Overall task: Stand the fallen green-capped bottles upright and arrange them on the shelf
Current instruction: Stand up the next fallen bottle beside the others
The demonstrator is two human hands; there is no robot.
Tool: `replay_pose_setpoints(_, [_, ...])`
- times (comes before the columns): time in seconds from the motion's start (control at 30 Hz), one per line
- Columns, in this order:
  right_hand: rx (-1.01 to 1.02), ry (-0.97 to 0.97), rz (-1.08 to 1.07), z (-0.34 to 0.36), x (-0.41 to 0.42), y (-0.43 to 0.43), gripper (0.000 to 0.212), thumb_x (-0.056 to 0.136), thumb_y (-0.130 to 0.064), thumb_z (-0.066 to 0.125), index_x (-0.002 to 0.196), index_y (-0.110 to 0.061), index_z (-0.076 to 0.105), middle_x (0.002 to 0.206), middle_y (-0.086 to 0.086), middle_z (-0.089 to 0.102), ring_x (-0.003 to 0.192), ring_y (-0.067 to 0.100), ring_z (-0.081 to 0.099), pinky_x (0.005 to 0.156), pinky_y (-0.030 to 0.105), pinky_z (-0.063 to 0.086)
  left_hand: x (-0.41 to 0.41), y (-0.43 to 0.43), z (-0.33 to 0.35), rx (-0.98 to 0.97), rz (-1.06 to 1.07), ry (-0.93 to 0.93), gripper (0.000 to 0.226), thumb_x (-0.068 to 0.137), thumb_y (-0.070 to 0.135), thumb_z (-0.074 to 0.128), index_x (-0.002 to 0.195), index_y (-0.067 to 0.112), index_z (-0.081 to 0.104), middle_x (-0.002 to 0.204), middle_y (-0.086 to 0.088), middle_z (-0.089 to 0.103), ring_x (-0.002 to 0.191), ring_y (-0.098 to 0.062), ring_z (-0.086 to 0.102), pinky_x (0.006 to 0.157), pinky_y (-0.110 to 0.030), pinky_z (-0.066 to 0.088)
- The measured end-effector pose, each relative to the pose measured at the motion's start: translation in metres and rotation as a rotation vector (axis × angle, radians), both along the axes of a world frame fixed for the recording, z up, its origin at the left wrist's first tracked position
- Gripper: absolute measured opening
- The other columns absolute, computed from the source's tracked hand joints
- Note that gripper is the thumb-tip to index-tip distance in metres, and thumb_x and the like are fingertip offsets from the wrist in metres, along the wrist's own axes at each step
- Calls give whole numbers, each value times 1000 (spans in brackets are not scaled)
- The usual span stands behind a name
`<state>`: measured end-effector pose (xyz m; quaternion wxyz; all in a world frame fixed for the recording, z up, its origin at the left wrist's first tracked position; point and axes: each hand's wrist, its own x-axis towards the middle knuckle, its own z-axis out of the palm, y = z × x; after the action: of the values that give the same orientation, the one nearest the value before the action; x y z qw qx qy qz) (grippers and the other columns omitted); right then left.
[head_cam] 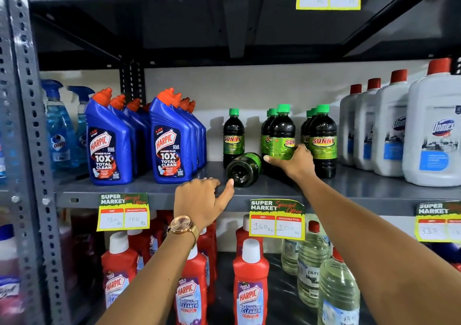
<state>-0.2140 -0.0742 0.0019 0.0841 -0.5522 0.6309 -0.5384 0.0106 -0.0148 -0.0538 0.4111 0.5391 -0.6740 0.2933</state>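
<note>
One dark green-capped bottle [244, 169] lies on its side on the grey shelf [154, 195], its base toward me. Upright green-capped bottles stand behind it: a single one [233, 135] at the left, a middle row [282, 130] and a right row [322, 137]. My right hand [295, 161] wraps around the lower part of the front bottle of the middle row. My left hand [202, 200] hovers at the shelf's front edge, thumb tip almost at the fallen bottle's base, fingers curled, holding nothing.
Blue toilet-cleaner bottles [172, 137] stand left of the green-capped ones, white red-capped jugs [389, 125] to the right. Price tags [277, 220] hang from the shelf edge. Red bathroom-cleaner bottles [250, 282] and clear bottles [311, 262] fill the shelf below.
</note>
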Motion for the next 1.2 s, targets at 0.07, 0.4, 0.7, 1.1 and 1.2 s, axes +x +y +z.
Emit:
replay_pose_setpoints(0.07, [34,-49,41,1,1,-1,91,61,-60,77,123,1,52,126,17,57,113,34,57,96,43,49,0,0,0,-4,3,-10,66,83,63,23,63,19,68,51,0,63,49,-19,58,42,-24,29])
replay_pose_setpoints(0.4, [108,105,2,-2,3,-2,98,60,-54,83,130,2,44,130,21,53,119,39,54,99,47,49,0,-1,-1,-10,18,-15,66,83,63,24,63,19,69,51,0,63,49,-20,59,42,-24,32])
replay_pose_setpoints(0.7, [116,26,65,-1,-1,-3,64,77,-33,76,125,2,51,123,22,59,106,37,60,91,40,51,0,-4,-1,-19,13,-16,66,83,63,25,64,19,70,51,0,64,49,-20,59,43,-25,35])
replay_pose_setpoints(1.1, [-207,172,-162,6,8,15,60,84,-59,54,107,-4,59,112,19,63,108,37,60,84,40,48,25,-9,15,82,-119,-160,78,76,77,14,100,31,72,79,2,74,76,-19,66,59,-29,47])
replay_pose_setpoints(1.2, [-156,192,-34,14,23,23,61,80,-73,44,60,-16,52,71,12,63,77,34,68,70,37,52,37,-9,14,106,-167,-221,78,81,73,10,109,31,69,94,4,75,87,-17,67,65,-33,51])
